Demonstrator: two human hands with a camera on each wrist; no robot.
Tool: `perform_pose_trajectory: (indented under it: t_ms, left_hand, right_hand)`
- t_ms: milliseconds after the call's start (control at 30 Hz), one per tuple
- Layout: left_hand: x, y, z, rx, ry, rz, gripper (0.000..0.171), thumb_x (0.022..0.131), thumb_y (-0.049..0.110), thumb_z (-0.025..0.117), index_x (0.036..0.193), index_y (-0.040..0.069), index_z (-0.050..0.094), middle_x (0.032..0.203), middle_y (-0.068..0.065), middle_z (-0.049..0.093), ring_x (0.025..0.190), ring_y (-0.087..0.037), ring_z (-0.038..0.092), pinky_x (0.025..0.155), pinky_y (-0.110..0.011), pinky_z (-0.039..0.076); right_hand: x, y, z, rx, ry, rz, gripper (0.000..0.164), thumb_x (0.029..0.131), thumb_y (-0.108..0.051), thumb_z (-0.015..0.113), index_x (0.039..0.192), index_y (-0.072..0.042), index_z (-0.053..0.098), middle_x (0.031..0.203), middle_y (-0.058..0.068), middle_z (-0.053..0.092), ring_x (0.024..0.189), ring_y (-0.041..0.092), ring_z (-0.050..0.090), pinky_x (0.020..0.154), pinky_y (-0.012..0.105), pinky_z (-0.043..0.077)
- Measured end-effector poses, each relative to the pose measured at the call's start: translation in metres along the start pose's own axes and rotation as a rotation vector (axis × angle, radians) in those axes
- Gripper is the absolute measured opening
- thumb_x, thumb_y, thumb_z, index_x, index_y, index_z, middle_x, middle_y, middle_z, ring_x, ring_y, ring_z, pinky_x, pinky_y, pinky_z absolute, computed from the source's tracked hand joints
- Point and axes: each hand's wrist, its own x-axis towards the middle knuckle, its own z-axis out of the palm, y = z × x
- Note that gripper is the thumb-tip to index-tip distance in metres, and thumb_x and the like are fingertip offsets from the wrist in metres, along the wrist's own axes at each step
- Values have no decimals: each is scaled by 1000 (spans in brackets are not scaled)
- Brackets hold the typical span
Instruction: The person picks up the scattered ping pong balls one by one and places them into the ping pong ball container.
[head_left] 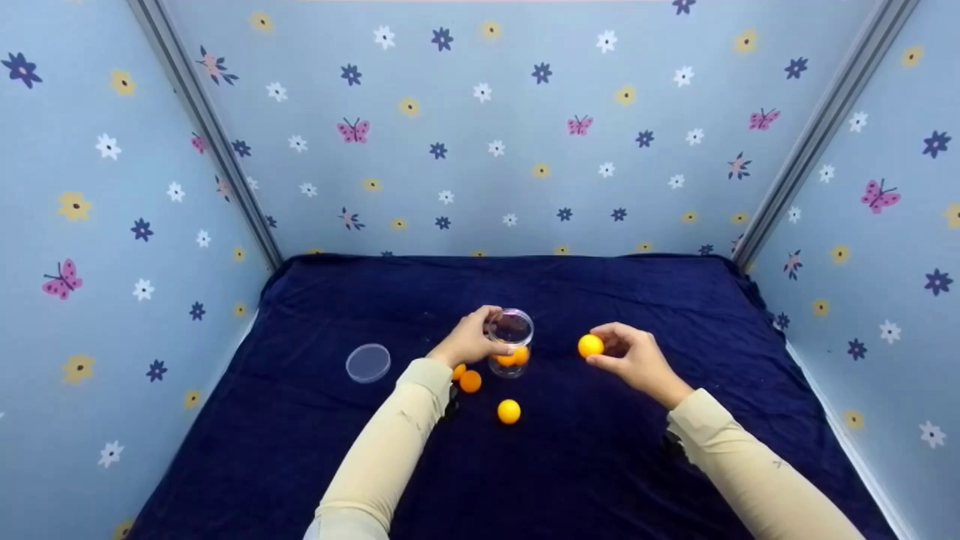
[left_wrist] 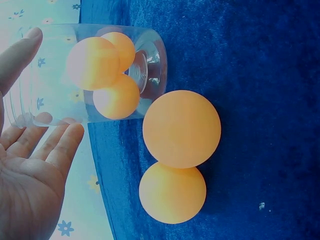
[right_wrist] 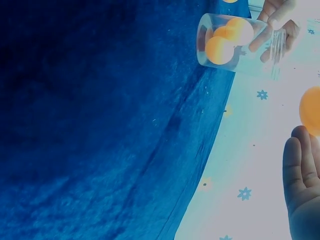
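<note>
A clear plastic jar (head_left: 511,328) stands upright and lidless on the dark blue cloth, with three orange balls (left_wrist: 93,63) at its bottom. My left hand (head_left: 471,337) grips the jar near its rim, thumb on one side and fingers on the other. To the right of the jar, my right hand (head_left: 636,358) pinches another orange ball (head_left: 590,345) between thumb and fingertips, raised above the cloth. Two orange balls (left_wrist: 181,129) lie by the jar below my left wrist, partly covered by it in the head view. One more ball (head_left: 508,411) rests nearer to me.
A round clear lid (head_left: 368,363) lies flat on the cloth left of my left hand. The blue velvet cloth (head_left: 637,465) covers the table. Walls with flower and butterfly patterns (head_left: 517,135) enclose the back and both sides.
</note>
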Motion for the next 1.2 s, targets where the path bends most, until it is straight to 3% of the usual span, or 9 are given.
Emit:
perform_pose_trajectory:
  t_ms: [400,967,1200]
  left_hand:
    - [-1,1,0,-27,-20,-21,85,88,21,93,158,4,49,153,-18,61,139,-35,60,119,-51,49]
    - [-1,1,-1,-44,-28,-26,85,87,18,94,158,5,49,151,-16,62,137,-33,60,118,-49,50]
    - [-1,1,0,-40,-14,-27,84,87,20,94,157,5,50,149,-16,64,136,-33,62,118,-49,50]
  right_hand:
    - [17,-9,12,-23,-16,-5,38,87,-6,92,122,-1,77,105,14,81,86,16,73,77,19,57]
    - [40,-17,31,-1,-11,-29,39,87,-5,91,122,3,76,102,17,81,82,12,71,75,19,57]
    - [50,-22,42,9,-2,-40,38,86,-5,92,120,3,76,102,18,81,83,21,74,75,19,57]
